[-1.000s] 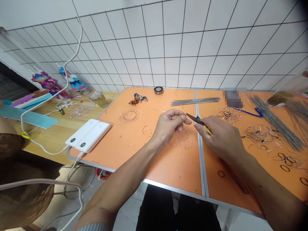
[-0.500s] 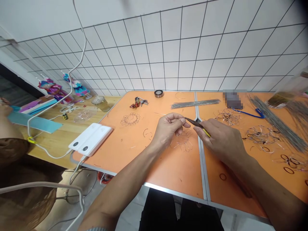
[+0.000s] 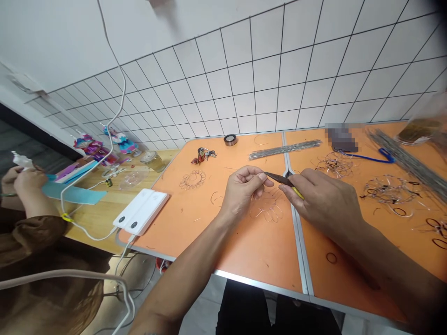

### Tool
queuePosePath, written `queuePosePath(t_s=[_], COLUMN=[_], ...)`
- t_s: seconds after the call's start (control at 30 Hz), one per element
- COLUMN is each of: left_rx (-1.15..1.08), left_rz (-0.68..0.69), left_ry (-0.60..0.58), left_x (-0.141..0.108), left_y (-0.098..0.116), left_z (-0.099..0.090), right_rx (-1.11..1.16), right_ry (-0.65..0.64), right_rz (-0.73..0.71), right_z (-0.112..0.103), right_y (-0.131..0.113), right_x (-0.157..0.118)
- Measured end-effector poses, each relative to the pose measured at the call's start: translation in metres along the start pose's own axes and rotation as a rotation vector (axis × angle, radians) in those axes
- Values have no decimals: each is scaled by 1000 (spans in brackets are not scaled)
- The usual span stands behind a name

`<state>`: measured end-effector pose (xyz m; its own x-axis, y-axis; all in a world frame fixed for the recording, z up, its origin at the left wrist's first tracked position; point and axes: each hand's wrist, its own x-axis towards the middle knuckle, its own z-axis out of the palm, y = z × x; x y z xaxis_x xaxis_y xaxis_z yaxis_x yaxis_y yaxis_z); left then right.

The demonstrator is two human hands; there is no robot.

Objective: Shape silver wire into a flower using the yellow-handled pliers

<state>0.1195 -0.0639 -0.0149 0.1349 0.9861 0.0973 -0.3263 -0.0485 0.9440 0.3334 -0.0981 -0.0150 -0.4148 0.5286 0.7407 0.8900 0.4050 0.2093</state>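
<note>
My right hand (image 3: 323,200) is wrapped round pliers (image 3: 278,178) with yellow on the handle, their dark jaws pointing left. The tip of the jaws meets the pinched thumb and forefinger of my left hand (image 3: 244,188). Whatever lies between those fingers is too small to make out. Just below my hands, a flower-shaped wire piece (image 3: 270,209) lies on the orange table (image 3: 244,251). A second looped wire ring (image 3: 193,180) rests further left, and a bundle of straight wires (image 3: 284,150) lies behind my hands.
Keys (image 3: 206,154) and a tape roll (image 3: 230,139) sit at the back. Tangled wire pieces (image 3: 389,190) and more straight wires (image 3: 412,160) lie right. A white power strip (image 3: 141,211) crosses the left edge. Another person's hands (image 3: 26,179) hold a white bottle at far left.
The view has turned slightly left, bringing the other person's hands and white bottle into sight. My hands keep nearly the same pose, with the pliers' tip still at my left fingertips.
</note>
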Motion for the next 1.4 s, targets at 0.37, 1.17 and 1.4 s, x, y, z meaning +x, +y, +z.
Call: queuePosePath(t_s=[0.37, 1.17, 1.4], left_rx=[-13, 36, 39], left_rz=[-2, -13, -17], left_ry=[11, 5, -1], left_x=[0, 3, 3], left_y=[-1, -7, -7], left_z=[0, -6, -5], right_rx=[31, 342, 368], right_ry=[-31, -412, -436], right_rz=[37, 323, 334], right_z=[2, 4, 5], right_y=[-2, 0, 0], right_x=[-1, 0, -1])
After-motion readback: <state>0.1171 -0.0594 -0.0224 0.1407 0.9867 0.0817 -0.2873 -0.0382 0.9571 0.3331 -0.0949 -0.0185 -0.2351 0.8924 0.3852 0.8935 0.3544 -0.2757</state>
